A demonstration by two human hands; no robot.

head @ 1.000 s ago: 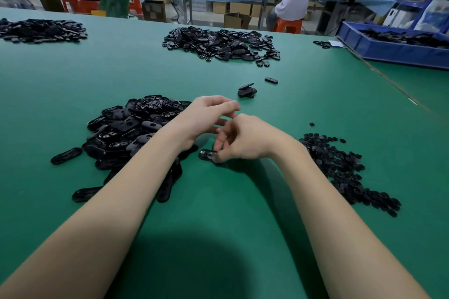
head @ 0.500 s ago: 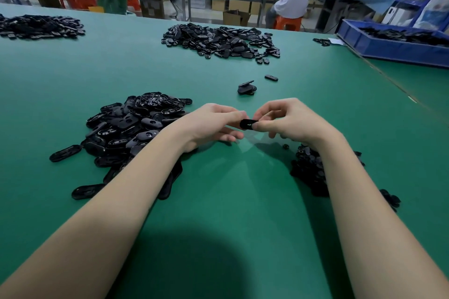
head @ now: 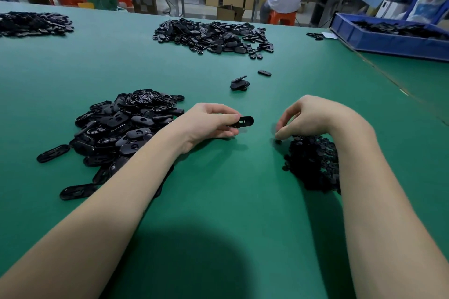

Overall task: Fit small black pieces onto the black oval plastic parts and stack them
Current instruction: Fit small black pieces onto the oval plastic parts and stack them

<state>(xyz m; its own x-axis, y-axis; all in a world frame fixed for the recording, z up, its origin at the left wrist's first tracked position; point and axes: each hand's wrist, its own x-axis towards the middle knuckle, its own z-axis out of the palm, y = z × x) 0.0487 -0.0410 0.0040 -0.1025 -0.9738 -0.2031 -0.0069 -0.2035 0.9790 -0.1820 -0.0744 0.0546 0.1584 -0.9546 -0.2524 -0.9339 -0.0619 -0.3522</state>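
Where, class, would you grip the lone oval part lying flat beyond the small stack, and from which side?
Pinch the lone oval part across its narrow width, on the two long edges near the middle, coming down from above. It lies flat on the green table with bare cloth all round, clear of the small stack, so the thin edges are probably the only hold.

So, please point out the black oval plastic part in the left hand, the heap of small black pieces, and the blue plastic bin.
Black oval plastic part (head: pixel 246 121), head view, its free rounded end.
Heap of small black pieces (head: pixel 313 160), head view, its middle.
Blue plastic bin (head: pixel 388 42), head view, its near wall.
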